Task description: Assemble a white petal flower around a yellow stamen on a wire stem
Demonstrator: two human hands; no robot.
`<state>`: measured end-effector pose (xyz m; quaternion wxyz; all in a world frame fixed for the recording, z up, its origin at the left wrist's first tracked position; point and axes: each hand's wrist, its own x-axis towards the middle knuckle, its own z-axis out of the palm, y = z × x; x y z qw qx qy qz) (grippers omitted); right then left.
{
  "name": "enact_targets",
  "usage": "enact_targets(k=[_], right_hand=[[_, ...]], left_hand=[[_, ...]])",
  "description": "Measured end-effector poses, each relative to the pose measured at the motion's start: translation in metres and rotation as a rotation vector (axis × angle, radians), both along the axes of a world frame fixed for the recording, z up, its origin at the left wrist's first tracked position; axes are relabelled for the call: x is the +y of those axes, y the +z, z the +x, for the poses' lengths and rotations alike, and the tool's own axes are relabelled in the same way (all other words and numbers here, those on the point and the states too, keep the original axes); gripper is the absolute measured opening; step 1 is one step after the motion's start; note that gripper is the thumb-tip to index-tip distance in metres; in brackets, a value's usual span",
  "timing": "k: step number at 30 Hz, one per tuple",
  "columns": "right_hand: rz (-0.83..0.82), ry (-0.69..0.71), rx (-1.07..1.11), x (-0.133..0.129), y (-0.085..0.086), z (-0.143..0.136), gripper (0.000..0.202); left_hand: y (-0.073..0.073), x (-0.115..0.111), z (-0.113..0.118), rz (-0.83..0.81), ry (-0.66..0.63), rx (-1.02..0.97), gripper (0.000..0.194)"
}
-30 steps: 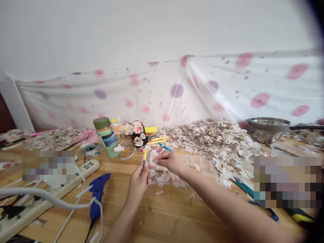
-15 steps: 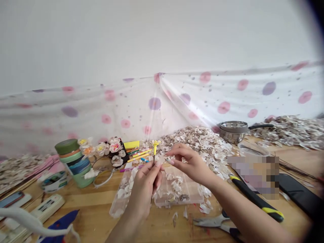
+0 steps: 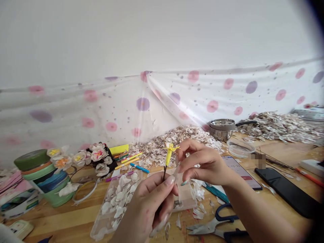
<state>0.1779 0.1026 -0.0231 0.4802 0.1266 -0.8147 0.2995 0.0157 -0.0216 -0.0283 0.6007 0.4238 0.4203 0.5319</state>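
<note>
My left hand [image 3: 158, 194] is closed on a dark wire flower stem [image 3: 164, 171], held upright over the table. A yellow flower centre [image 3: 169, 153] with thin spreading tips tops the stem. Close on its right is my right hand [image 3: 199, 163], thumb and fingers bent together around a pale, thin strip [image 3: 176, 166]. That strip runs down to my left thumb; whether it is tape or a petal I cannot tell. Below the hands sits a clear plastic box [image 3: 95, 224] with white petal-like flakes [image 3: 121, 190] in it.
Behind lies a heap of pale flakes [image 3: 187, 133], with metal bowls [image 3: 222, 130] beside it. Scissors [image 3: 210, 226], phones [image 3: 286, 192] and wires are at the right. Stacked tape rolls [image 3: 54, 189], finished flowers [image 3: 98, 152] and coloured pens [image 3: 129, 161] are at the left.
The view has turned right and both hands look nearer. The flower stem now leans slightly right, with my right fingers closer to the yellow centre. The yellow-black tool handle is out of sight.
</note>
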Motion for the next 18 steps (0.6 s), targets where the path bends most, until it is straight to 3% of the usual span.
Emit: enact_targets(k=[10,18], right_hand=[[0.032,-0.02,0.001,-0.0018,0.0034,-0.0006,0.008],[-0.004,-0.094,-0.066,-0.0058,0.0051,0.0057,0.003]], left_hand=[[0.0022,0.0025,-0.0045,-0.04,-0.109,-0.025,0.038],[-0.0016,0.0013,-0.0034,-0.028,-0.049,0.028,0.035]])
